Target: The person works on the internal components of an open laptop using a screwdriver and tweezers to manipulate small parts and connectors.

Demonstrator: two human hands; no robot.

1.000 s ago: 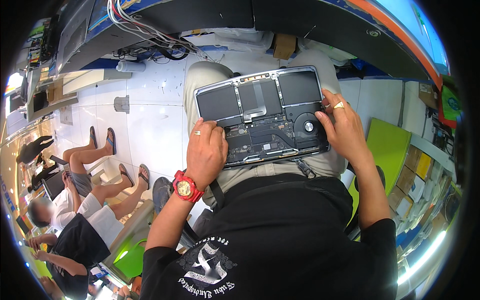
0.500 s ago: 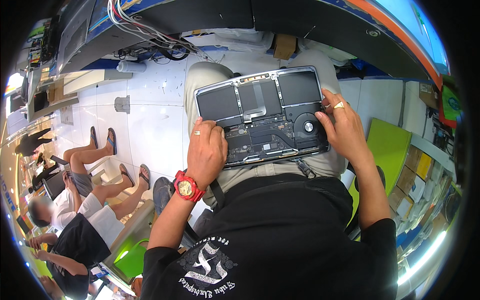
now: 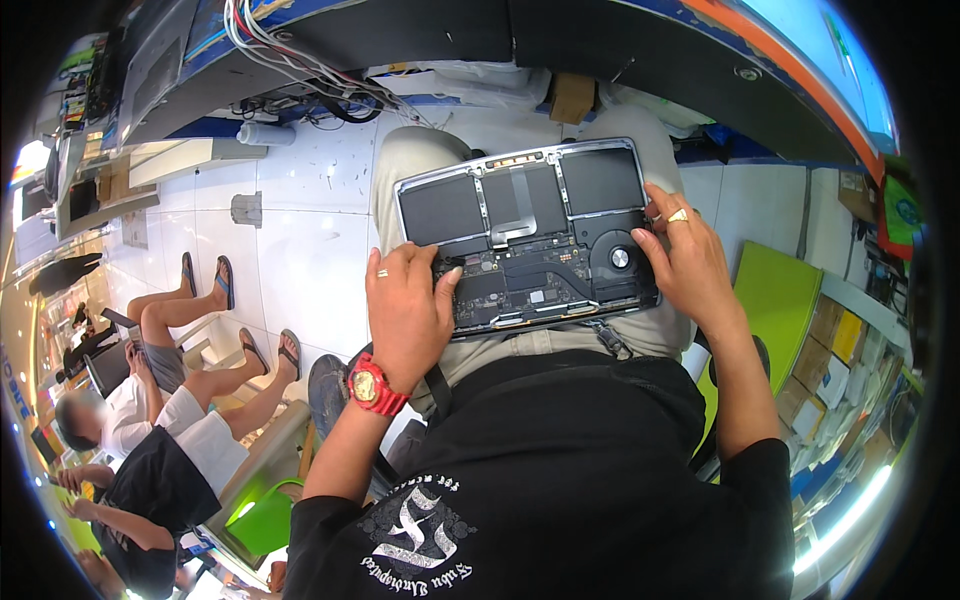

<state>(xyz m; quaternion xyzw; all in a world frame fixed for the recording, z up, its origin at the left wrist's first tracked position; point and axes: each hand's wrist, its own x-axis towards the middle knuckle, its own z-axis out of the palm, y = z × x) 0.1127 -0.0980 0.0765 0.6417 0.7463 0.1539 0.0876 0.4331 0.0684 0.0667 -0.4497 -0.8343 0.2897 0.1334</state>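
Note:
An opened laptop body (image 3: 535, 260) with its bottom cover off lies across my lap, showing black battery cells (image 3: 600, 180), a dark circuit board and a round fan (image 3: 610, 255). My left hand (image 3: 405, 300), below a red wristwatch (image 3: 375, 385), grips the laptop's left edge, its fingers curled and thumb raised onto the board's left side. Around the right edge, beside the fan, are the curled fingers and thumb of my right hand (image 3: 685, 265), which wears a gold ring.
A dark counter (image 3: 600, 40) with hanging cables (image 3: 275, 50) crosses the top. At left, people (image 3: 170, 420) sit near a green bin (image 3: 260, 515). A green panel (image 3: 760, 320) and cardboard boxes (image 3: 825, 330) stand at right; a small box (image 3: 572, 98) lies under the counter.
The laptop has shifted slightly down and to the right. My left hand has moved a little leftward and down, and its thumb now shows over the board. My right hand has moved little.

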